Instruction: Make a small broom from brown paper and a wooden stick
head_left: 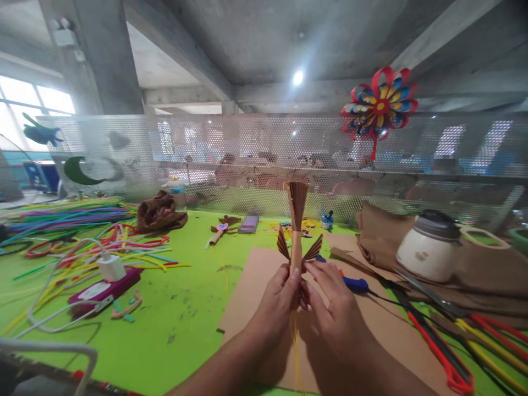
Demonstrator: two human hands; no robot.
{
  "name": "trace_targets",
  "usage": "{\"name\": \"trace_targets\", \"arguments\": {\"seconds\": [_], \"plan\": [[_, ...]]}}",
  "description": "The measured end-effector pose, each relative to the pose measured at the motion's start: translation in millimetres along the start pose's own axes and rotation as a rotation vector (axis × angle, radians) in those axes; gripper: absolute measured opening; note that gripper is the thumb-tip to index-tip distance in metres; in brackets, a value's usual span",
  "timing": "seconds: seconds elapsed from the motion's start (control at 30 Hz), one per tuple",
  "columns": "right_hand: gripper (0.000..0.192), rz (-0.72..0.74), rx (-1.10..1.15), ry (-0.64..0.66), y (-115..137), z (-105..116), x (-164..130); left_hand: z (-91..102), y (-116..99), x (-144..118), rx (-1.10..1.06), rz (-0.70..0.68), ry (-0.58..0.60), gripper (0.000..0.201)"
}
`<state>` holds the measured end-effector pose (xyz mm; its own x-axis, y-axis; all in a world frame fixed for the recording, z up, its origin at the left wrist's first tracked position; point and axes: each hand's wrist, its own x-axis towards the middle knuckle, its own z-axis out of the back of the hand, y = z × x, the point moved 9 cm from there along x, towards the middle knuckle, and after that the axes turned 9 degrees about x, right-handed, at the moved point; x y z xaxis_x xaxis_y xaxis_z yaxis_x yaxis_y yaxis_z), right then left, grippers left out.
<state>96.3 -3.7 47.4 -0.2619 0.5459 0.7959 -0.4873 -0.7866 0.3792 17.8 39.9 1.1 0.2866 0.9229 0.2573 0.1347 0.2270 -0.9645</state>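
Note:
A brown paper-tube figure point(296, 250) stands upright between my hands, above a cardboard sheet point(252, 280). At its top spreads a pleated paper fan point(297, 204), edged with yellow. Two smaller pleated wings stick out at its sides. My left hand point(277, 294) is closed around the lower tube, thumb on its front. From the other side my right hand point(332, 297) grips the lower part with bent fingers, close under the right wing point(313, 247). Yellow threads point(295, 346) hang below the figure. The tube's lower end is mostly hidden by my fingers.
A similar small figure point(218, 234) lies farther back. To the right are a blue-handled tool point(355, 284), a red utility knife point(437, 346), scissors point(437, 300) and a white pot point(427, 250). On the left lie a purple power strip point(127, 283) and colourful strips point(99, 212).

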Motion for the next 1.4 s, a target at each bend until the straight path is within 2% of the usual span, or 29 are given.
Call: {"name": "trace_targets", "arguments": {"seconds": [0.13,0.37,0.5,0.73,1.2,1.4], "plan": [[0.026,-0.041,0.014,-0.007,1,-1,-1,0.5,4,0,0.032,0.005,-0.013,0.031],[0.028,-0.146,0.119,0.012,-6,-5,-1,6.9,14,2,0.030,0.007,-0.129,0.032],[0.027,-0.210,0.170,-0.006,-12,-3,0,9.0,18,4,0.020,0.007,-0.151,0.033],[0.028,-0.409,0.453,-0.080,-27,1,-3,0.2,14,4,-0.111,0.029,-0.040,0.036],[0.027,-0.302,0.376,-0.082,-18,2,-4,3.0,13,3,-0.087,0.030,-0.056,0.035],[0.028,-0.309,0.403,-0.049,-19,0,-5,0.6,15,2,-0.129,0.040,-0.029,0.035]]}}
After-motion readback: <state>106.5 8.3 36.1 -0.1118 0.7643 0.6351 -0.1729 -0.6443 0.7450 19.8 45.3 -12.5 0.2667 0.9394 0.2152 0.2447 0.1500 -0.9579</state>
